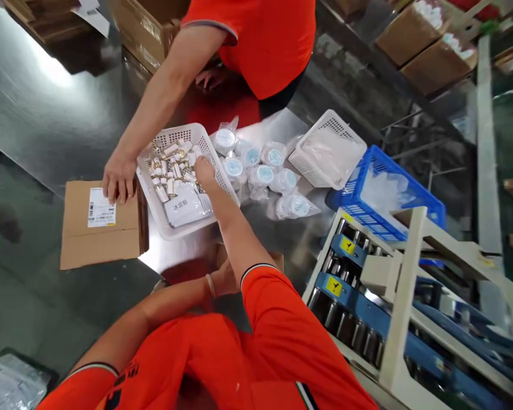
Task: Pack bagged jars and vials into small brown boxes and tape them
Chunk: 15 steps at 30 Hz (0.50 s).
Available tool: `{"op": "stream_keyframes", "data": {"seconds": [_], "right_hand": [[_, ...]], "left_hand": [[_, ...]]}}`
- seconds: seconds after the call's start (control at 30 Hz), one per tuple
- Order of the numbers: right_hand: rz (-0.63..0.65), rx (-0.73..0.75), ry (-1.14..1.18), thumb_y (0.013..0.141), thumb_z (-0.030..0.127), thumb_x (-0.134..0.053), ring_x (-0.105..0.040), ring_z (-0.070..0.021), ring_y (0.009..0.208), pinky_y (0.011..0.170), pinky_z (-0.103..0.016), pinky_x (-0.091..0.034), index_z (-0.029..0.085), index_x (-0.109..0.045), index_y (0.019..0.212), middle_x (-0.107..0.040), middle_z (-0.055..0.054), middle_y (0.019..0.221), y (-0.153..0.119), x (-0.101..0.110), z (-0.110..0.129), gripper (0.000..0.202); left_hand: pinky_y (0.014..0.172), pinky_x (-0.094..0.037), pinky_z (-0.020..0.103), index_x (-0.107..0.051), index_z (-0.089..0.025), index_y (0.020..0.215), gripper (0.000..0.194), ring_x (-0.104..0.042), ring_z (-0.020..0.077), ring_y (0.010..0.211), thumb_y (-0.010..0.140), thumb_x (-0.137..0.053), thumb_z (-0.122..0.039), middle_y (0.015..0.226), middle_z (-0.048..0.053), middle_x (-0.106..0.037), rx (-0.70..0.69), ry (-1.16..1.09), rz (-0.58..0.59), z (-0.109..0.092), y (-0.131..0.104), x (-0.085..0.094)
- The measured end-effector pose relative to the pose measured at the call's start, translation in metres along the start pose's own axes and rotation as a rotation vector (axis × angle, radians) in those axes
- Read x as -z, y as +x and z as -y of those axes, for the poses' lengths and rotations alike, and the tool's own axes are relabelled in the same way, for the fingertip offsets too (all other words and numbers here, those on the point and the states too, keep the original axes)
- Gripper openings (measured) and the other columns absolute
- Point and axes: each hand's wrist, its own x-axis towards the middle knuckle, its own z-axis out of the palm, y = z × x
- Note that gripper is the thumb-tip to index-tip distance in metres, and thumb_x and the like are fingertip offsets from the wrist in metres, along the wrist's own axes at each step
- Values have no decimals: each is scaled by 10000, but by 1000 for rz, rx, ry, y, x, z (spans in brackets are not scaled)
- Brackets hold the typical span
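My right hand (204,172) reaches into a white perforated basket (170,229) that holds many small bottles (176,169) with white caps and a stack of white packets (186,205). Its fingers bend down among the bottles, and what they hold, if anything, is hidden. My left hand (227,278), with a band at the wrist, is below the basket beside a small cardboard box (277,261), partly behind my right arm; its fingers are hidden. Right of the basket lie several clear bags with round blue-and-white items (264,175).
Across the table a person in orange rests a hand (119,175) on flat labelled cardboard (98,245). To the right are a tilted white basket (311,168), a blue crate (436,212) and a roller machine (346,290). Boxes (142,34) stand behind.
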Motion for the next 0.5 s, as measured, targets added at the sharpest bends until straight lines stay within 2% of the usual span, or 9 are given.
{"op": "stream_keyframes", "data": {"seconds": [0.03,0.1,0.17,0.23,0.33,0.4,0.43,0.5], "right_hand": [[19,-15,-7,1167,-7,-568,-838,-243,1319,1126,-295,-677,-92,-777,1421,-835,-294,1446,-4,5,-3,340],[66,-71,-30,1205,-1,-530,-822,-214,1366,1192,-298,-642,-75,-732,1479,-785,-267,1550,-20,24,-16,349],[88,-94,-33,1263,74,-524,-796,-228,1424,1267,-353,-606,-80,-689,1505,-741,-256,1605,-53,52,-43,331],[94,-84,-34,1287,141,-525,-755,-284,1509,1347,-440,-568,-54,-706,1500,-744,-240,1593,-104,88,-83,341],[148,-44,-60,1273,164,-539,-758,-324,1505,1379,-507,-560,39,-801,1450,-814,-193,1468,-207,133,-140,340],[240,-49,-96,1246,162,-593,-812,-336,1401,1322,-510,-611,72,-854,1392,-847,-194,1394,-272,142,-161,312],[292,-77,-108,1217,156,-647,-839,-344,1335,1276,-502,-641,80,-881,1334,-862,-202,1356,-298,137,-165,272],[361,-170,-111,1107,121,-783,-880,-345,1183,1154,-456,-690,106,-922,1167,-891,-206,1244,-332,114,-163,153]], "left_hand": [[1129,-753,549,-838,-240,1513,435,-794,331,1328,1225,-771,-560,1543,148,-799,-5,-3,20,-2,-4,0],[1278,-674,681,-901,-168,1472,533,-775,428,1348,1232,-693,-596,1417,190,-831,-51,0,60,-5,-15,1],[1472,-416,827,-939,-164,1455,480,-735,490,1396,1211,-698,-500,1349,208,-850,-96,7,95,-6,-23,5],[1485,-178,973,-955,-233,1409,343,-704,491,1426,1157,-780,-388,1357,177,-851,-96,28,118,-3,-25,8],[1427,-107,1045,-972,-223,1198,237,-679,474,1400,1121,-816,-384,1342,153,-820,-78,52,96,4,-23,8],[1408,-133,1050,-960,-198,1118,233,-686,463,1358,1110,-826,-389,1302,165,-811,-97,65,60,8,-23,6],[1407,-149,1044,-955,-187,1108,246,-691,456,1342,1112,-828,-398,1293,174,-808,-109,78,45,10,-23,6],[1413,-166,1029,-941,-171,1079,274,-694,445,1330,1122,-833,-420,1293,185,-806,-109,123,29,11,-25,5]]}}
